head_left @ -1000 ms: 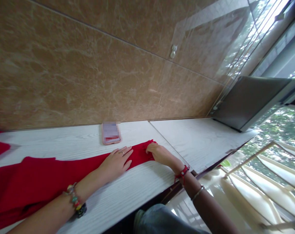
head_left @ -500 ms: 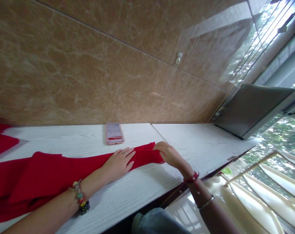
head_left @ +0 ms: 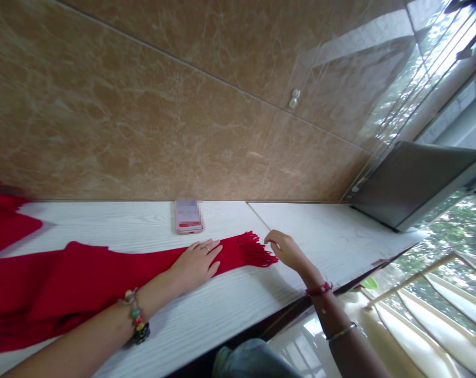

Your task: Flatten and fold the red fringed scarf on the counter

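A long red scarf point(head_left: 143, 270) lies along the white wood-grain surface, its fringed end spread out to the right and more folds bunched at the left. My left hand point(head_left: 198, 265) rests flat on it, fingers spread and a ring on one of them. Just off the fringe point(head_left: 257, 251) is my right hand point(head_left: 288, 250), fingers loosely bent and apart, with nothing seen in them. A small gap shows between its fingertips and the strands.
A phone in a pink case point(head_left: 189, 216) lies behind the scarf, by the brown tiled wall point(head_left: 143, 131). More red cloth point(head_left: 5, 220) is at the far left. A grey box-like appliance point(head_left: 411, 181) stands at the right end, and a cream rack point(head_left: 419, 294) beyond the front edge.
My right hand has come off the fringe and moved slightly right. The strands, gathered before, now fan out. My left hand stays flat on the scarf.
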